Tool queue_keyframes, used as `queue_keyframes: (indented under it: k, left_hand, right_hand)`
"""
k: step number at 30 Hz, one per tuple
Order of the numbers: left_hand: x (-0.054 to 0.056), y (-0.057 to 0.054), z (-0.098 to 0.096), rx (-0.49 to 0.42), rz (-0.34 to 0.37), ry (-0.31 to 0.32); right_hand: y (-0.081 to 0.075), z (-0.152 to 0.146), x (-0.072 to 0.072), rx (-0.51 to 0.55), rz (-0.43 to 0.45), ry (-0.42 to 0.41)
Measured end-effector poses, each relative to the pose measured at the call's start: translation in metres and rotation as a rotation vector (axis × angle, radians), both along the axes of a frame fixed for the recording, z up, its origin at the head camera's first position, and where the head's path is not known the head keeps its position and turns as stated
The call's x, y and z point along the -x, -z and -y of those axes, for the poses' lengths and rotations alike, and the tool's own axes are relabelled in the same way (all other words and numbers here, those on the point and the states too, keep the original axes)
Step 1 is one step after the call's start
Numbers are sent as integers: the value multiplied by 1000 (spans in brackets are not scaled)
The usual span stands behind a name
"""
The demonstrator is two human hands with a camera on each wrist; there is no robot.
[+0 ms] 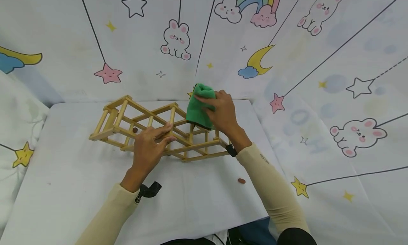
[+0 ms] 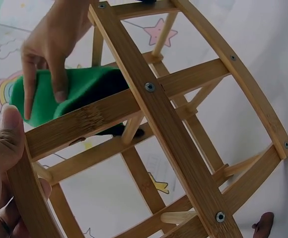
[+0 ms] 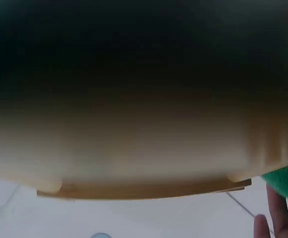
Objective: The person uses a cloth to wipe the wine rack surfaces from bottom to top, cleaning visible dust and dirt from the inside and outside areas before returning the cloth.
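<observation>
A light wooden slatted rack (image 2: 184,151), with round rods and bolted joints, is tilted over the white table in the head view. My left hand (image 1: 148,145) grips one of its bars, thumb and fingers on either side. A folded green cloth (image 1: 197,108) with a dark edge is held in my right hand (image 1: 224,112), above the rack's right part. In the left wrist view the cloth (image 2: 39,96) lies against the rack's far bars, the right hand's fingers (image 2: 58,82) over it. A blurred, close wooden part fills much of the right wrist view.
A small brown oval piece (image 1: 241,181) lies on the white table (image 1: 191,202), right of the rack. Another brown piece (image 1: 135,130) shows through the rack's left part. A white cloth wall (image 1: 143,85) printed with cartoons rises behind the table.
</observation>
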State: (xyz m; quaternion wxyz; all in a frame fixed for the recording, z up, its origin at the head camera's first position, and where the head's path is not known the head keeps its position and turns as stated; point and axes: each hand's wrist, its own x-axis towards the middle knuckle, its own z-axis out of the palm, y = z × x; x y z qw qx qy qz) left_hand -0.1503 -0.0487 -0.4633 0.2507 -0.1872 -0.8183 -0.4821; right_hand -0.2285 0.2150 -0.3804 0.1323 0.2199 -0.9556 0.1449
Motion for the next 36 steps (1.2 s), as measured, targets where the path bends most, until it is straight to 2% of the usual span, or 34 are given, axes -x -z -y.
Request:
queue_keyframes:
  k: [2,5,6,8,10,12,14,18,21,24,28,30,33,36]
  left_hand:
    - [0,0,-1,4,-2,-5]
    - [-1,1,-1,6,-13,-11]
    - [-1,1,-2,5,-19,-11]
    - [-1,1,-3,-3,-22,-8]
    - [-2,1,-4,-7,-19,1]
    - [-3,1,-5,-6,-15,10]
    - [-4,1,-6,2,-11,10]
    - [-6,1,-8,23,-28,-11]
    - [-8,1,-10,33,-50,-45]
    - [-10,2,-13,48,-82,-78]
    - [-10,3,-16,57,-113,-97]
    - [-10,4,-18,54,-116,-95]
    - [-10,5,-18,59,-116,-90]
    - [-10,5,-18,71,-115,-92]
  right_hand:
    - [1,-1,-1,28,38,10]
    - [4,-3,0,-83,171,-22]
    - [5,-4,0,-113,187,-32]
    - [6,-5,1,-87,144,-26]
    - [7,-7,0,39,26,27]
    - [5,-10,-2,234,-66,79]
    - [3,-11,-7,406,-101,117]
    - [-5,-6,-23,645,-21,193]
    - [-7,10,-35,737,45,244]
    - [-2,30,-42,717,12,273]
    - [12,51,-44,556,-125,318]
    - [18,58,-46,521,-146,325]
    - [23,67,-52,582,-75,297]
    - [28,72,-56,734,93,255]
